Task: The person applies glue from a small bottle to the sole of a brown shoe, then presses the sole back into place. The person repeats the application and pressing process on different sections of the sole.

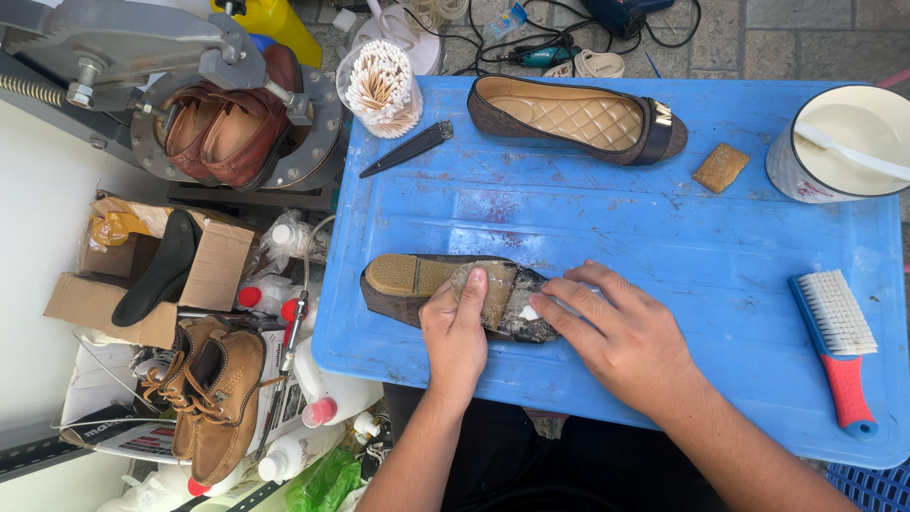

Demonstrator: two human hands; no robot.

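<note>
- Head view, only view logged. I saw a blue plastic work surface (607, 228) with an upturned flat shoe (455, 296) lying sole-up near its front left edge.
- Left hand (455, 332) lay on the shoe's middle, thumb pressed flat along a loose grey-tan sole piece (495, 289); fingers curled round the near side, gripping, not spread.
- Right hand (626, 337) rested over the toe end, fingers together and bent, tips pinching or pressing a small white thing (529, 312); I could not tell what it was.
- Heel patch (393, 274) on the shoe looked tan, ribbed and already seated. The forepart looked grey, rough and smeared, so I judged the sole work partly done: heel in place, front sole piece not yet settled.
- Matching flat shoe (578, 118) sat upright at the far side of the surface, well apart from the hands, apparently untouched.
- Also on the surface: a dark folded knife (408, 149) near the far left corner, a small tan block (720, 167), a white pot (839, 142) at the far right with a stick across it, and a red-handled brush (839, 341) at the right edge.
- A cup of cotton swabs (382, 90) stood at the far left corner.
- Left of the surface, off it: a pair of tan lace-up shoes (213, 393), a cardboard box (152, 275) with a black sole in it, brown shoes (227, 128) clamped in a metal press.
</note>
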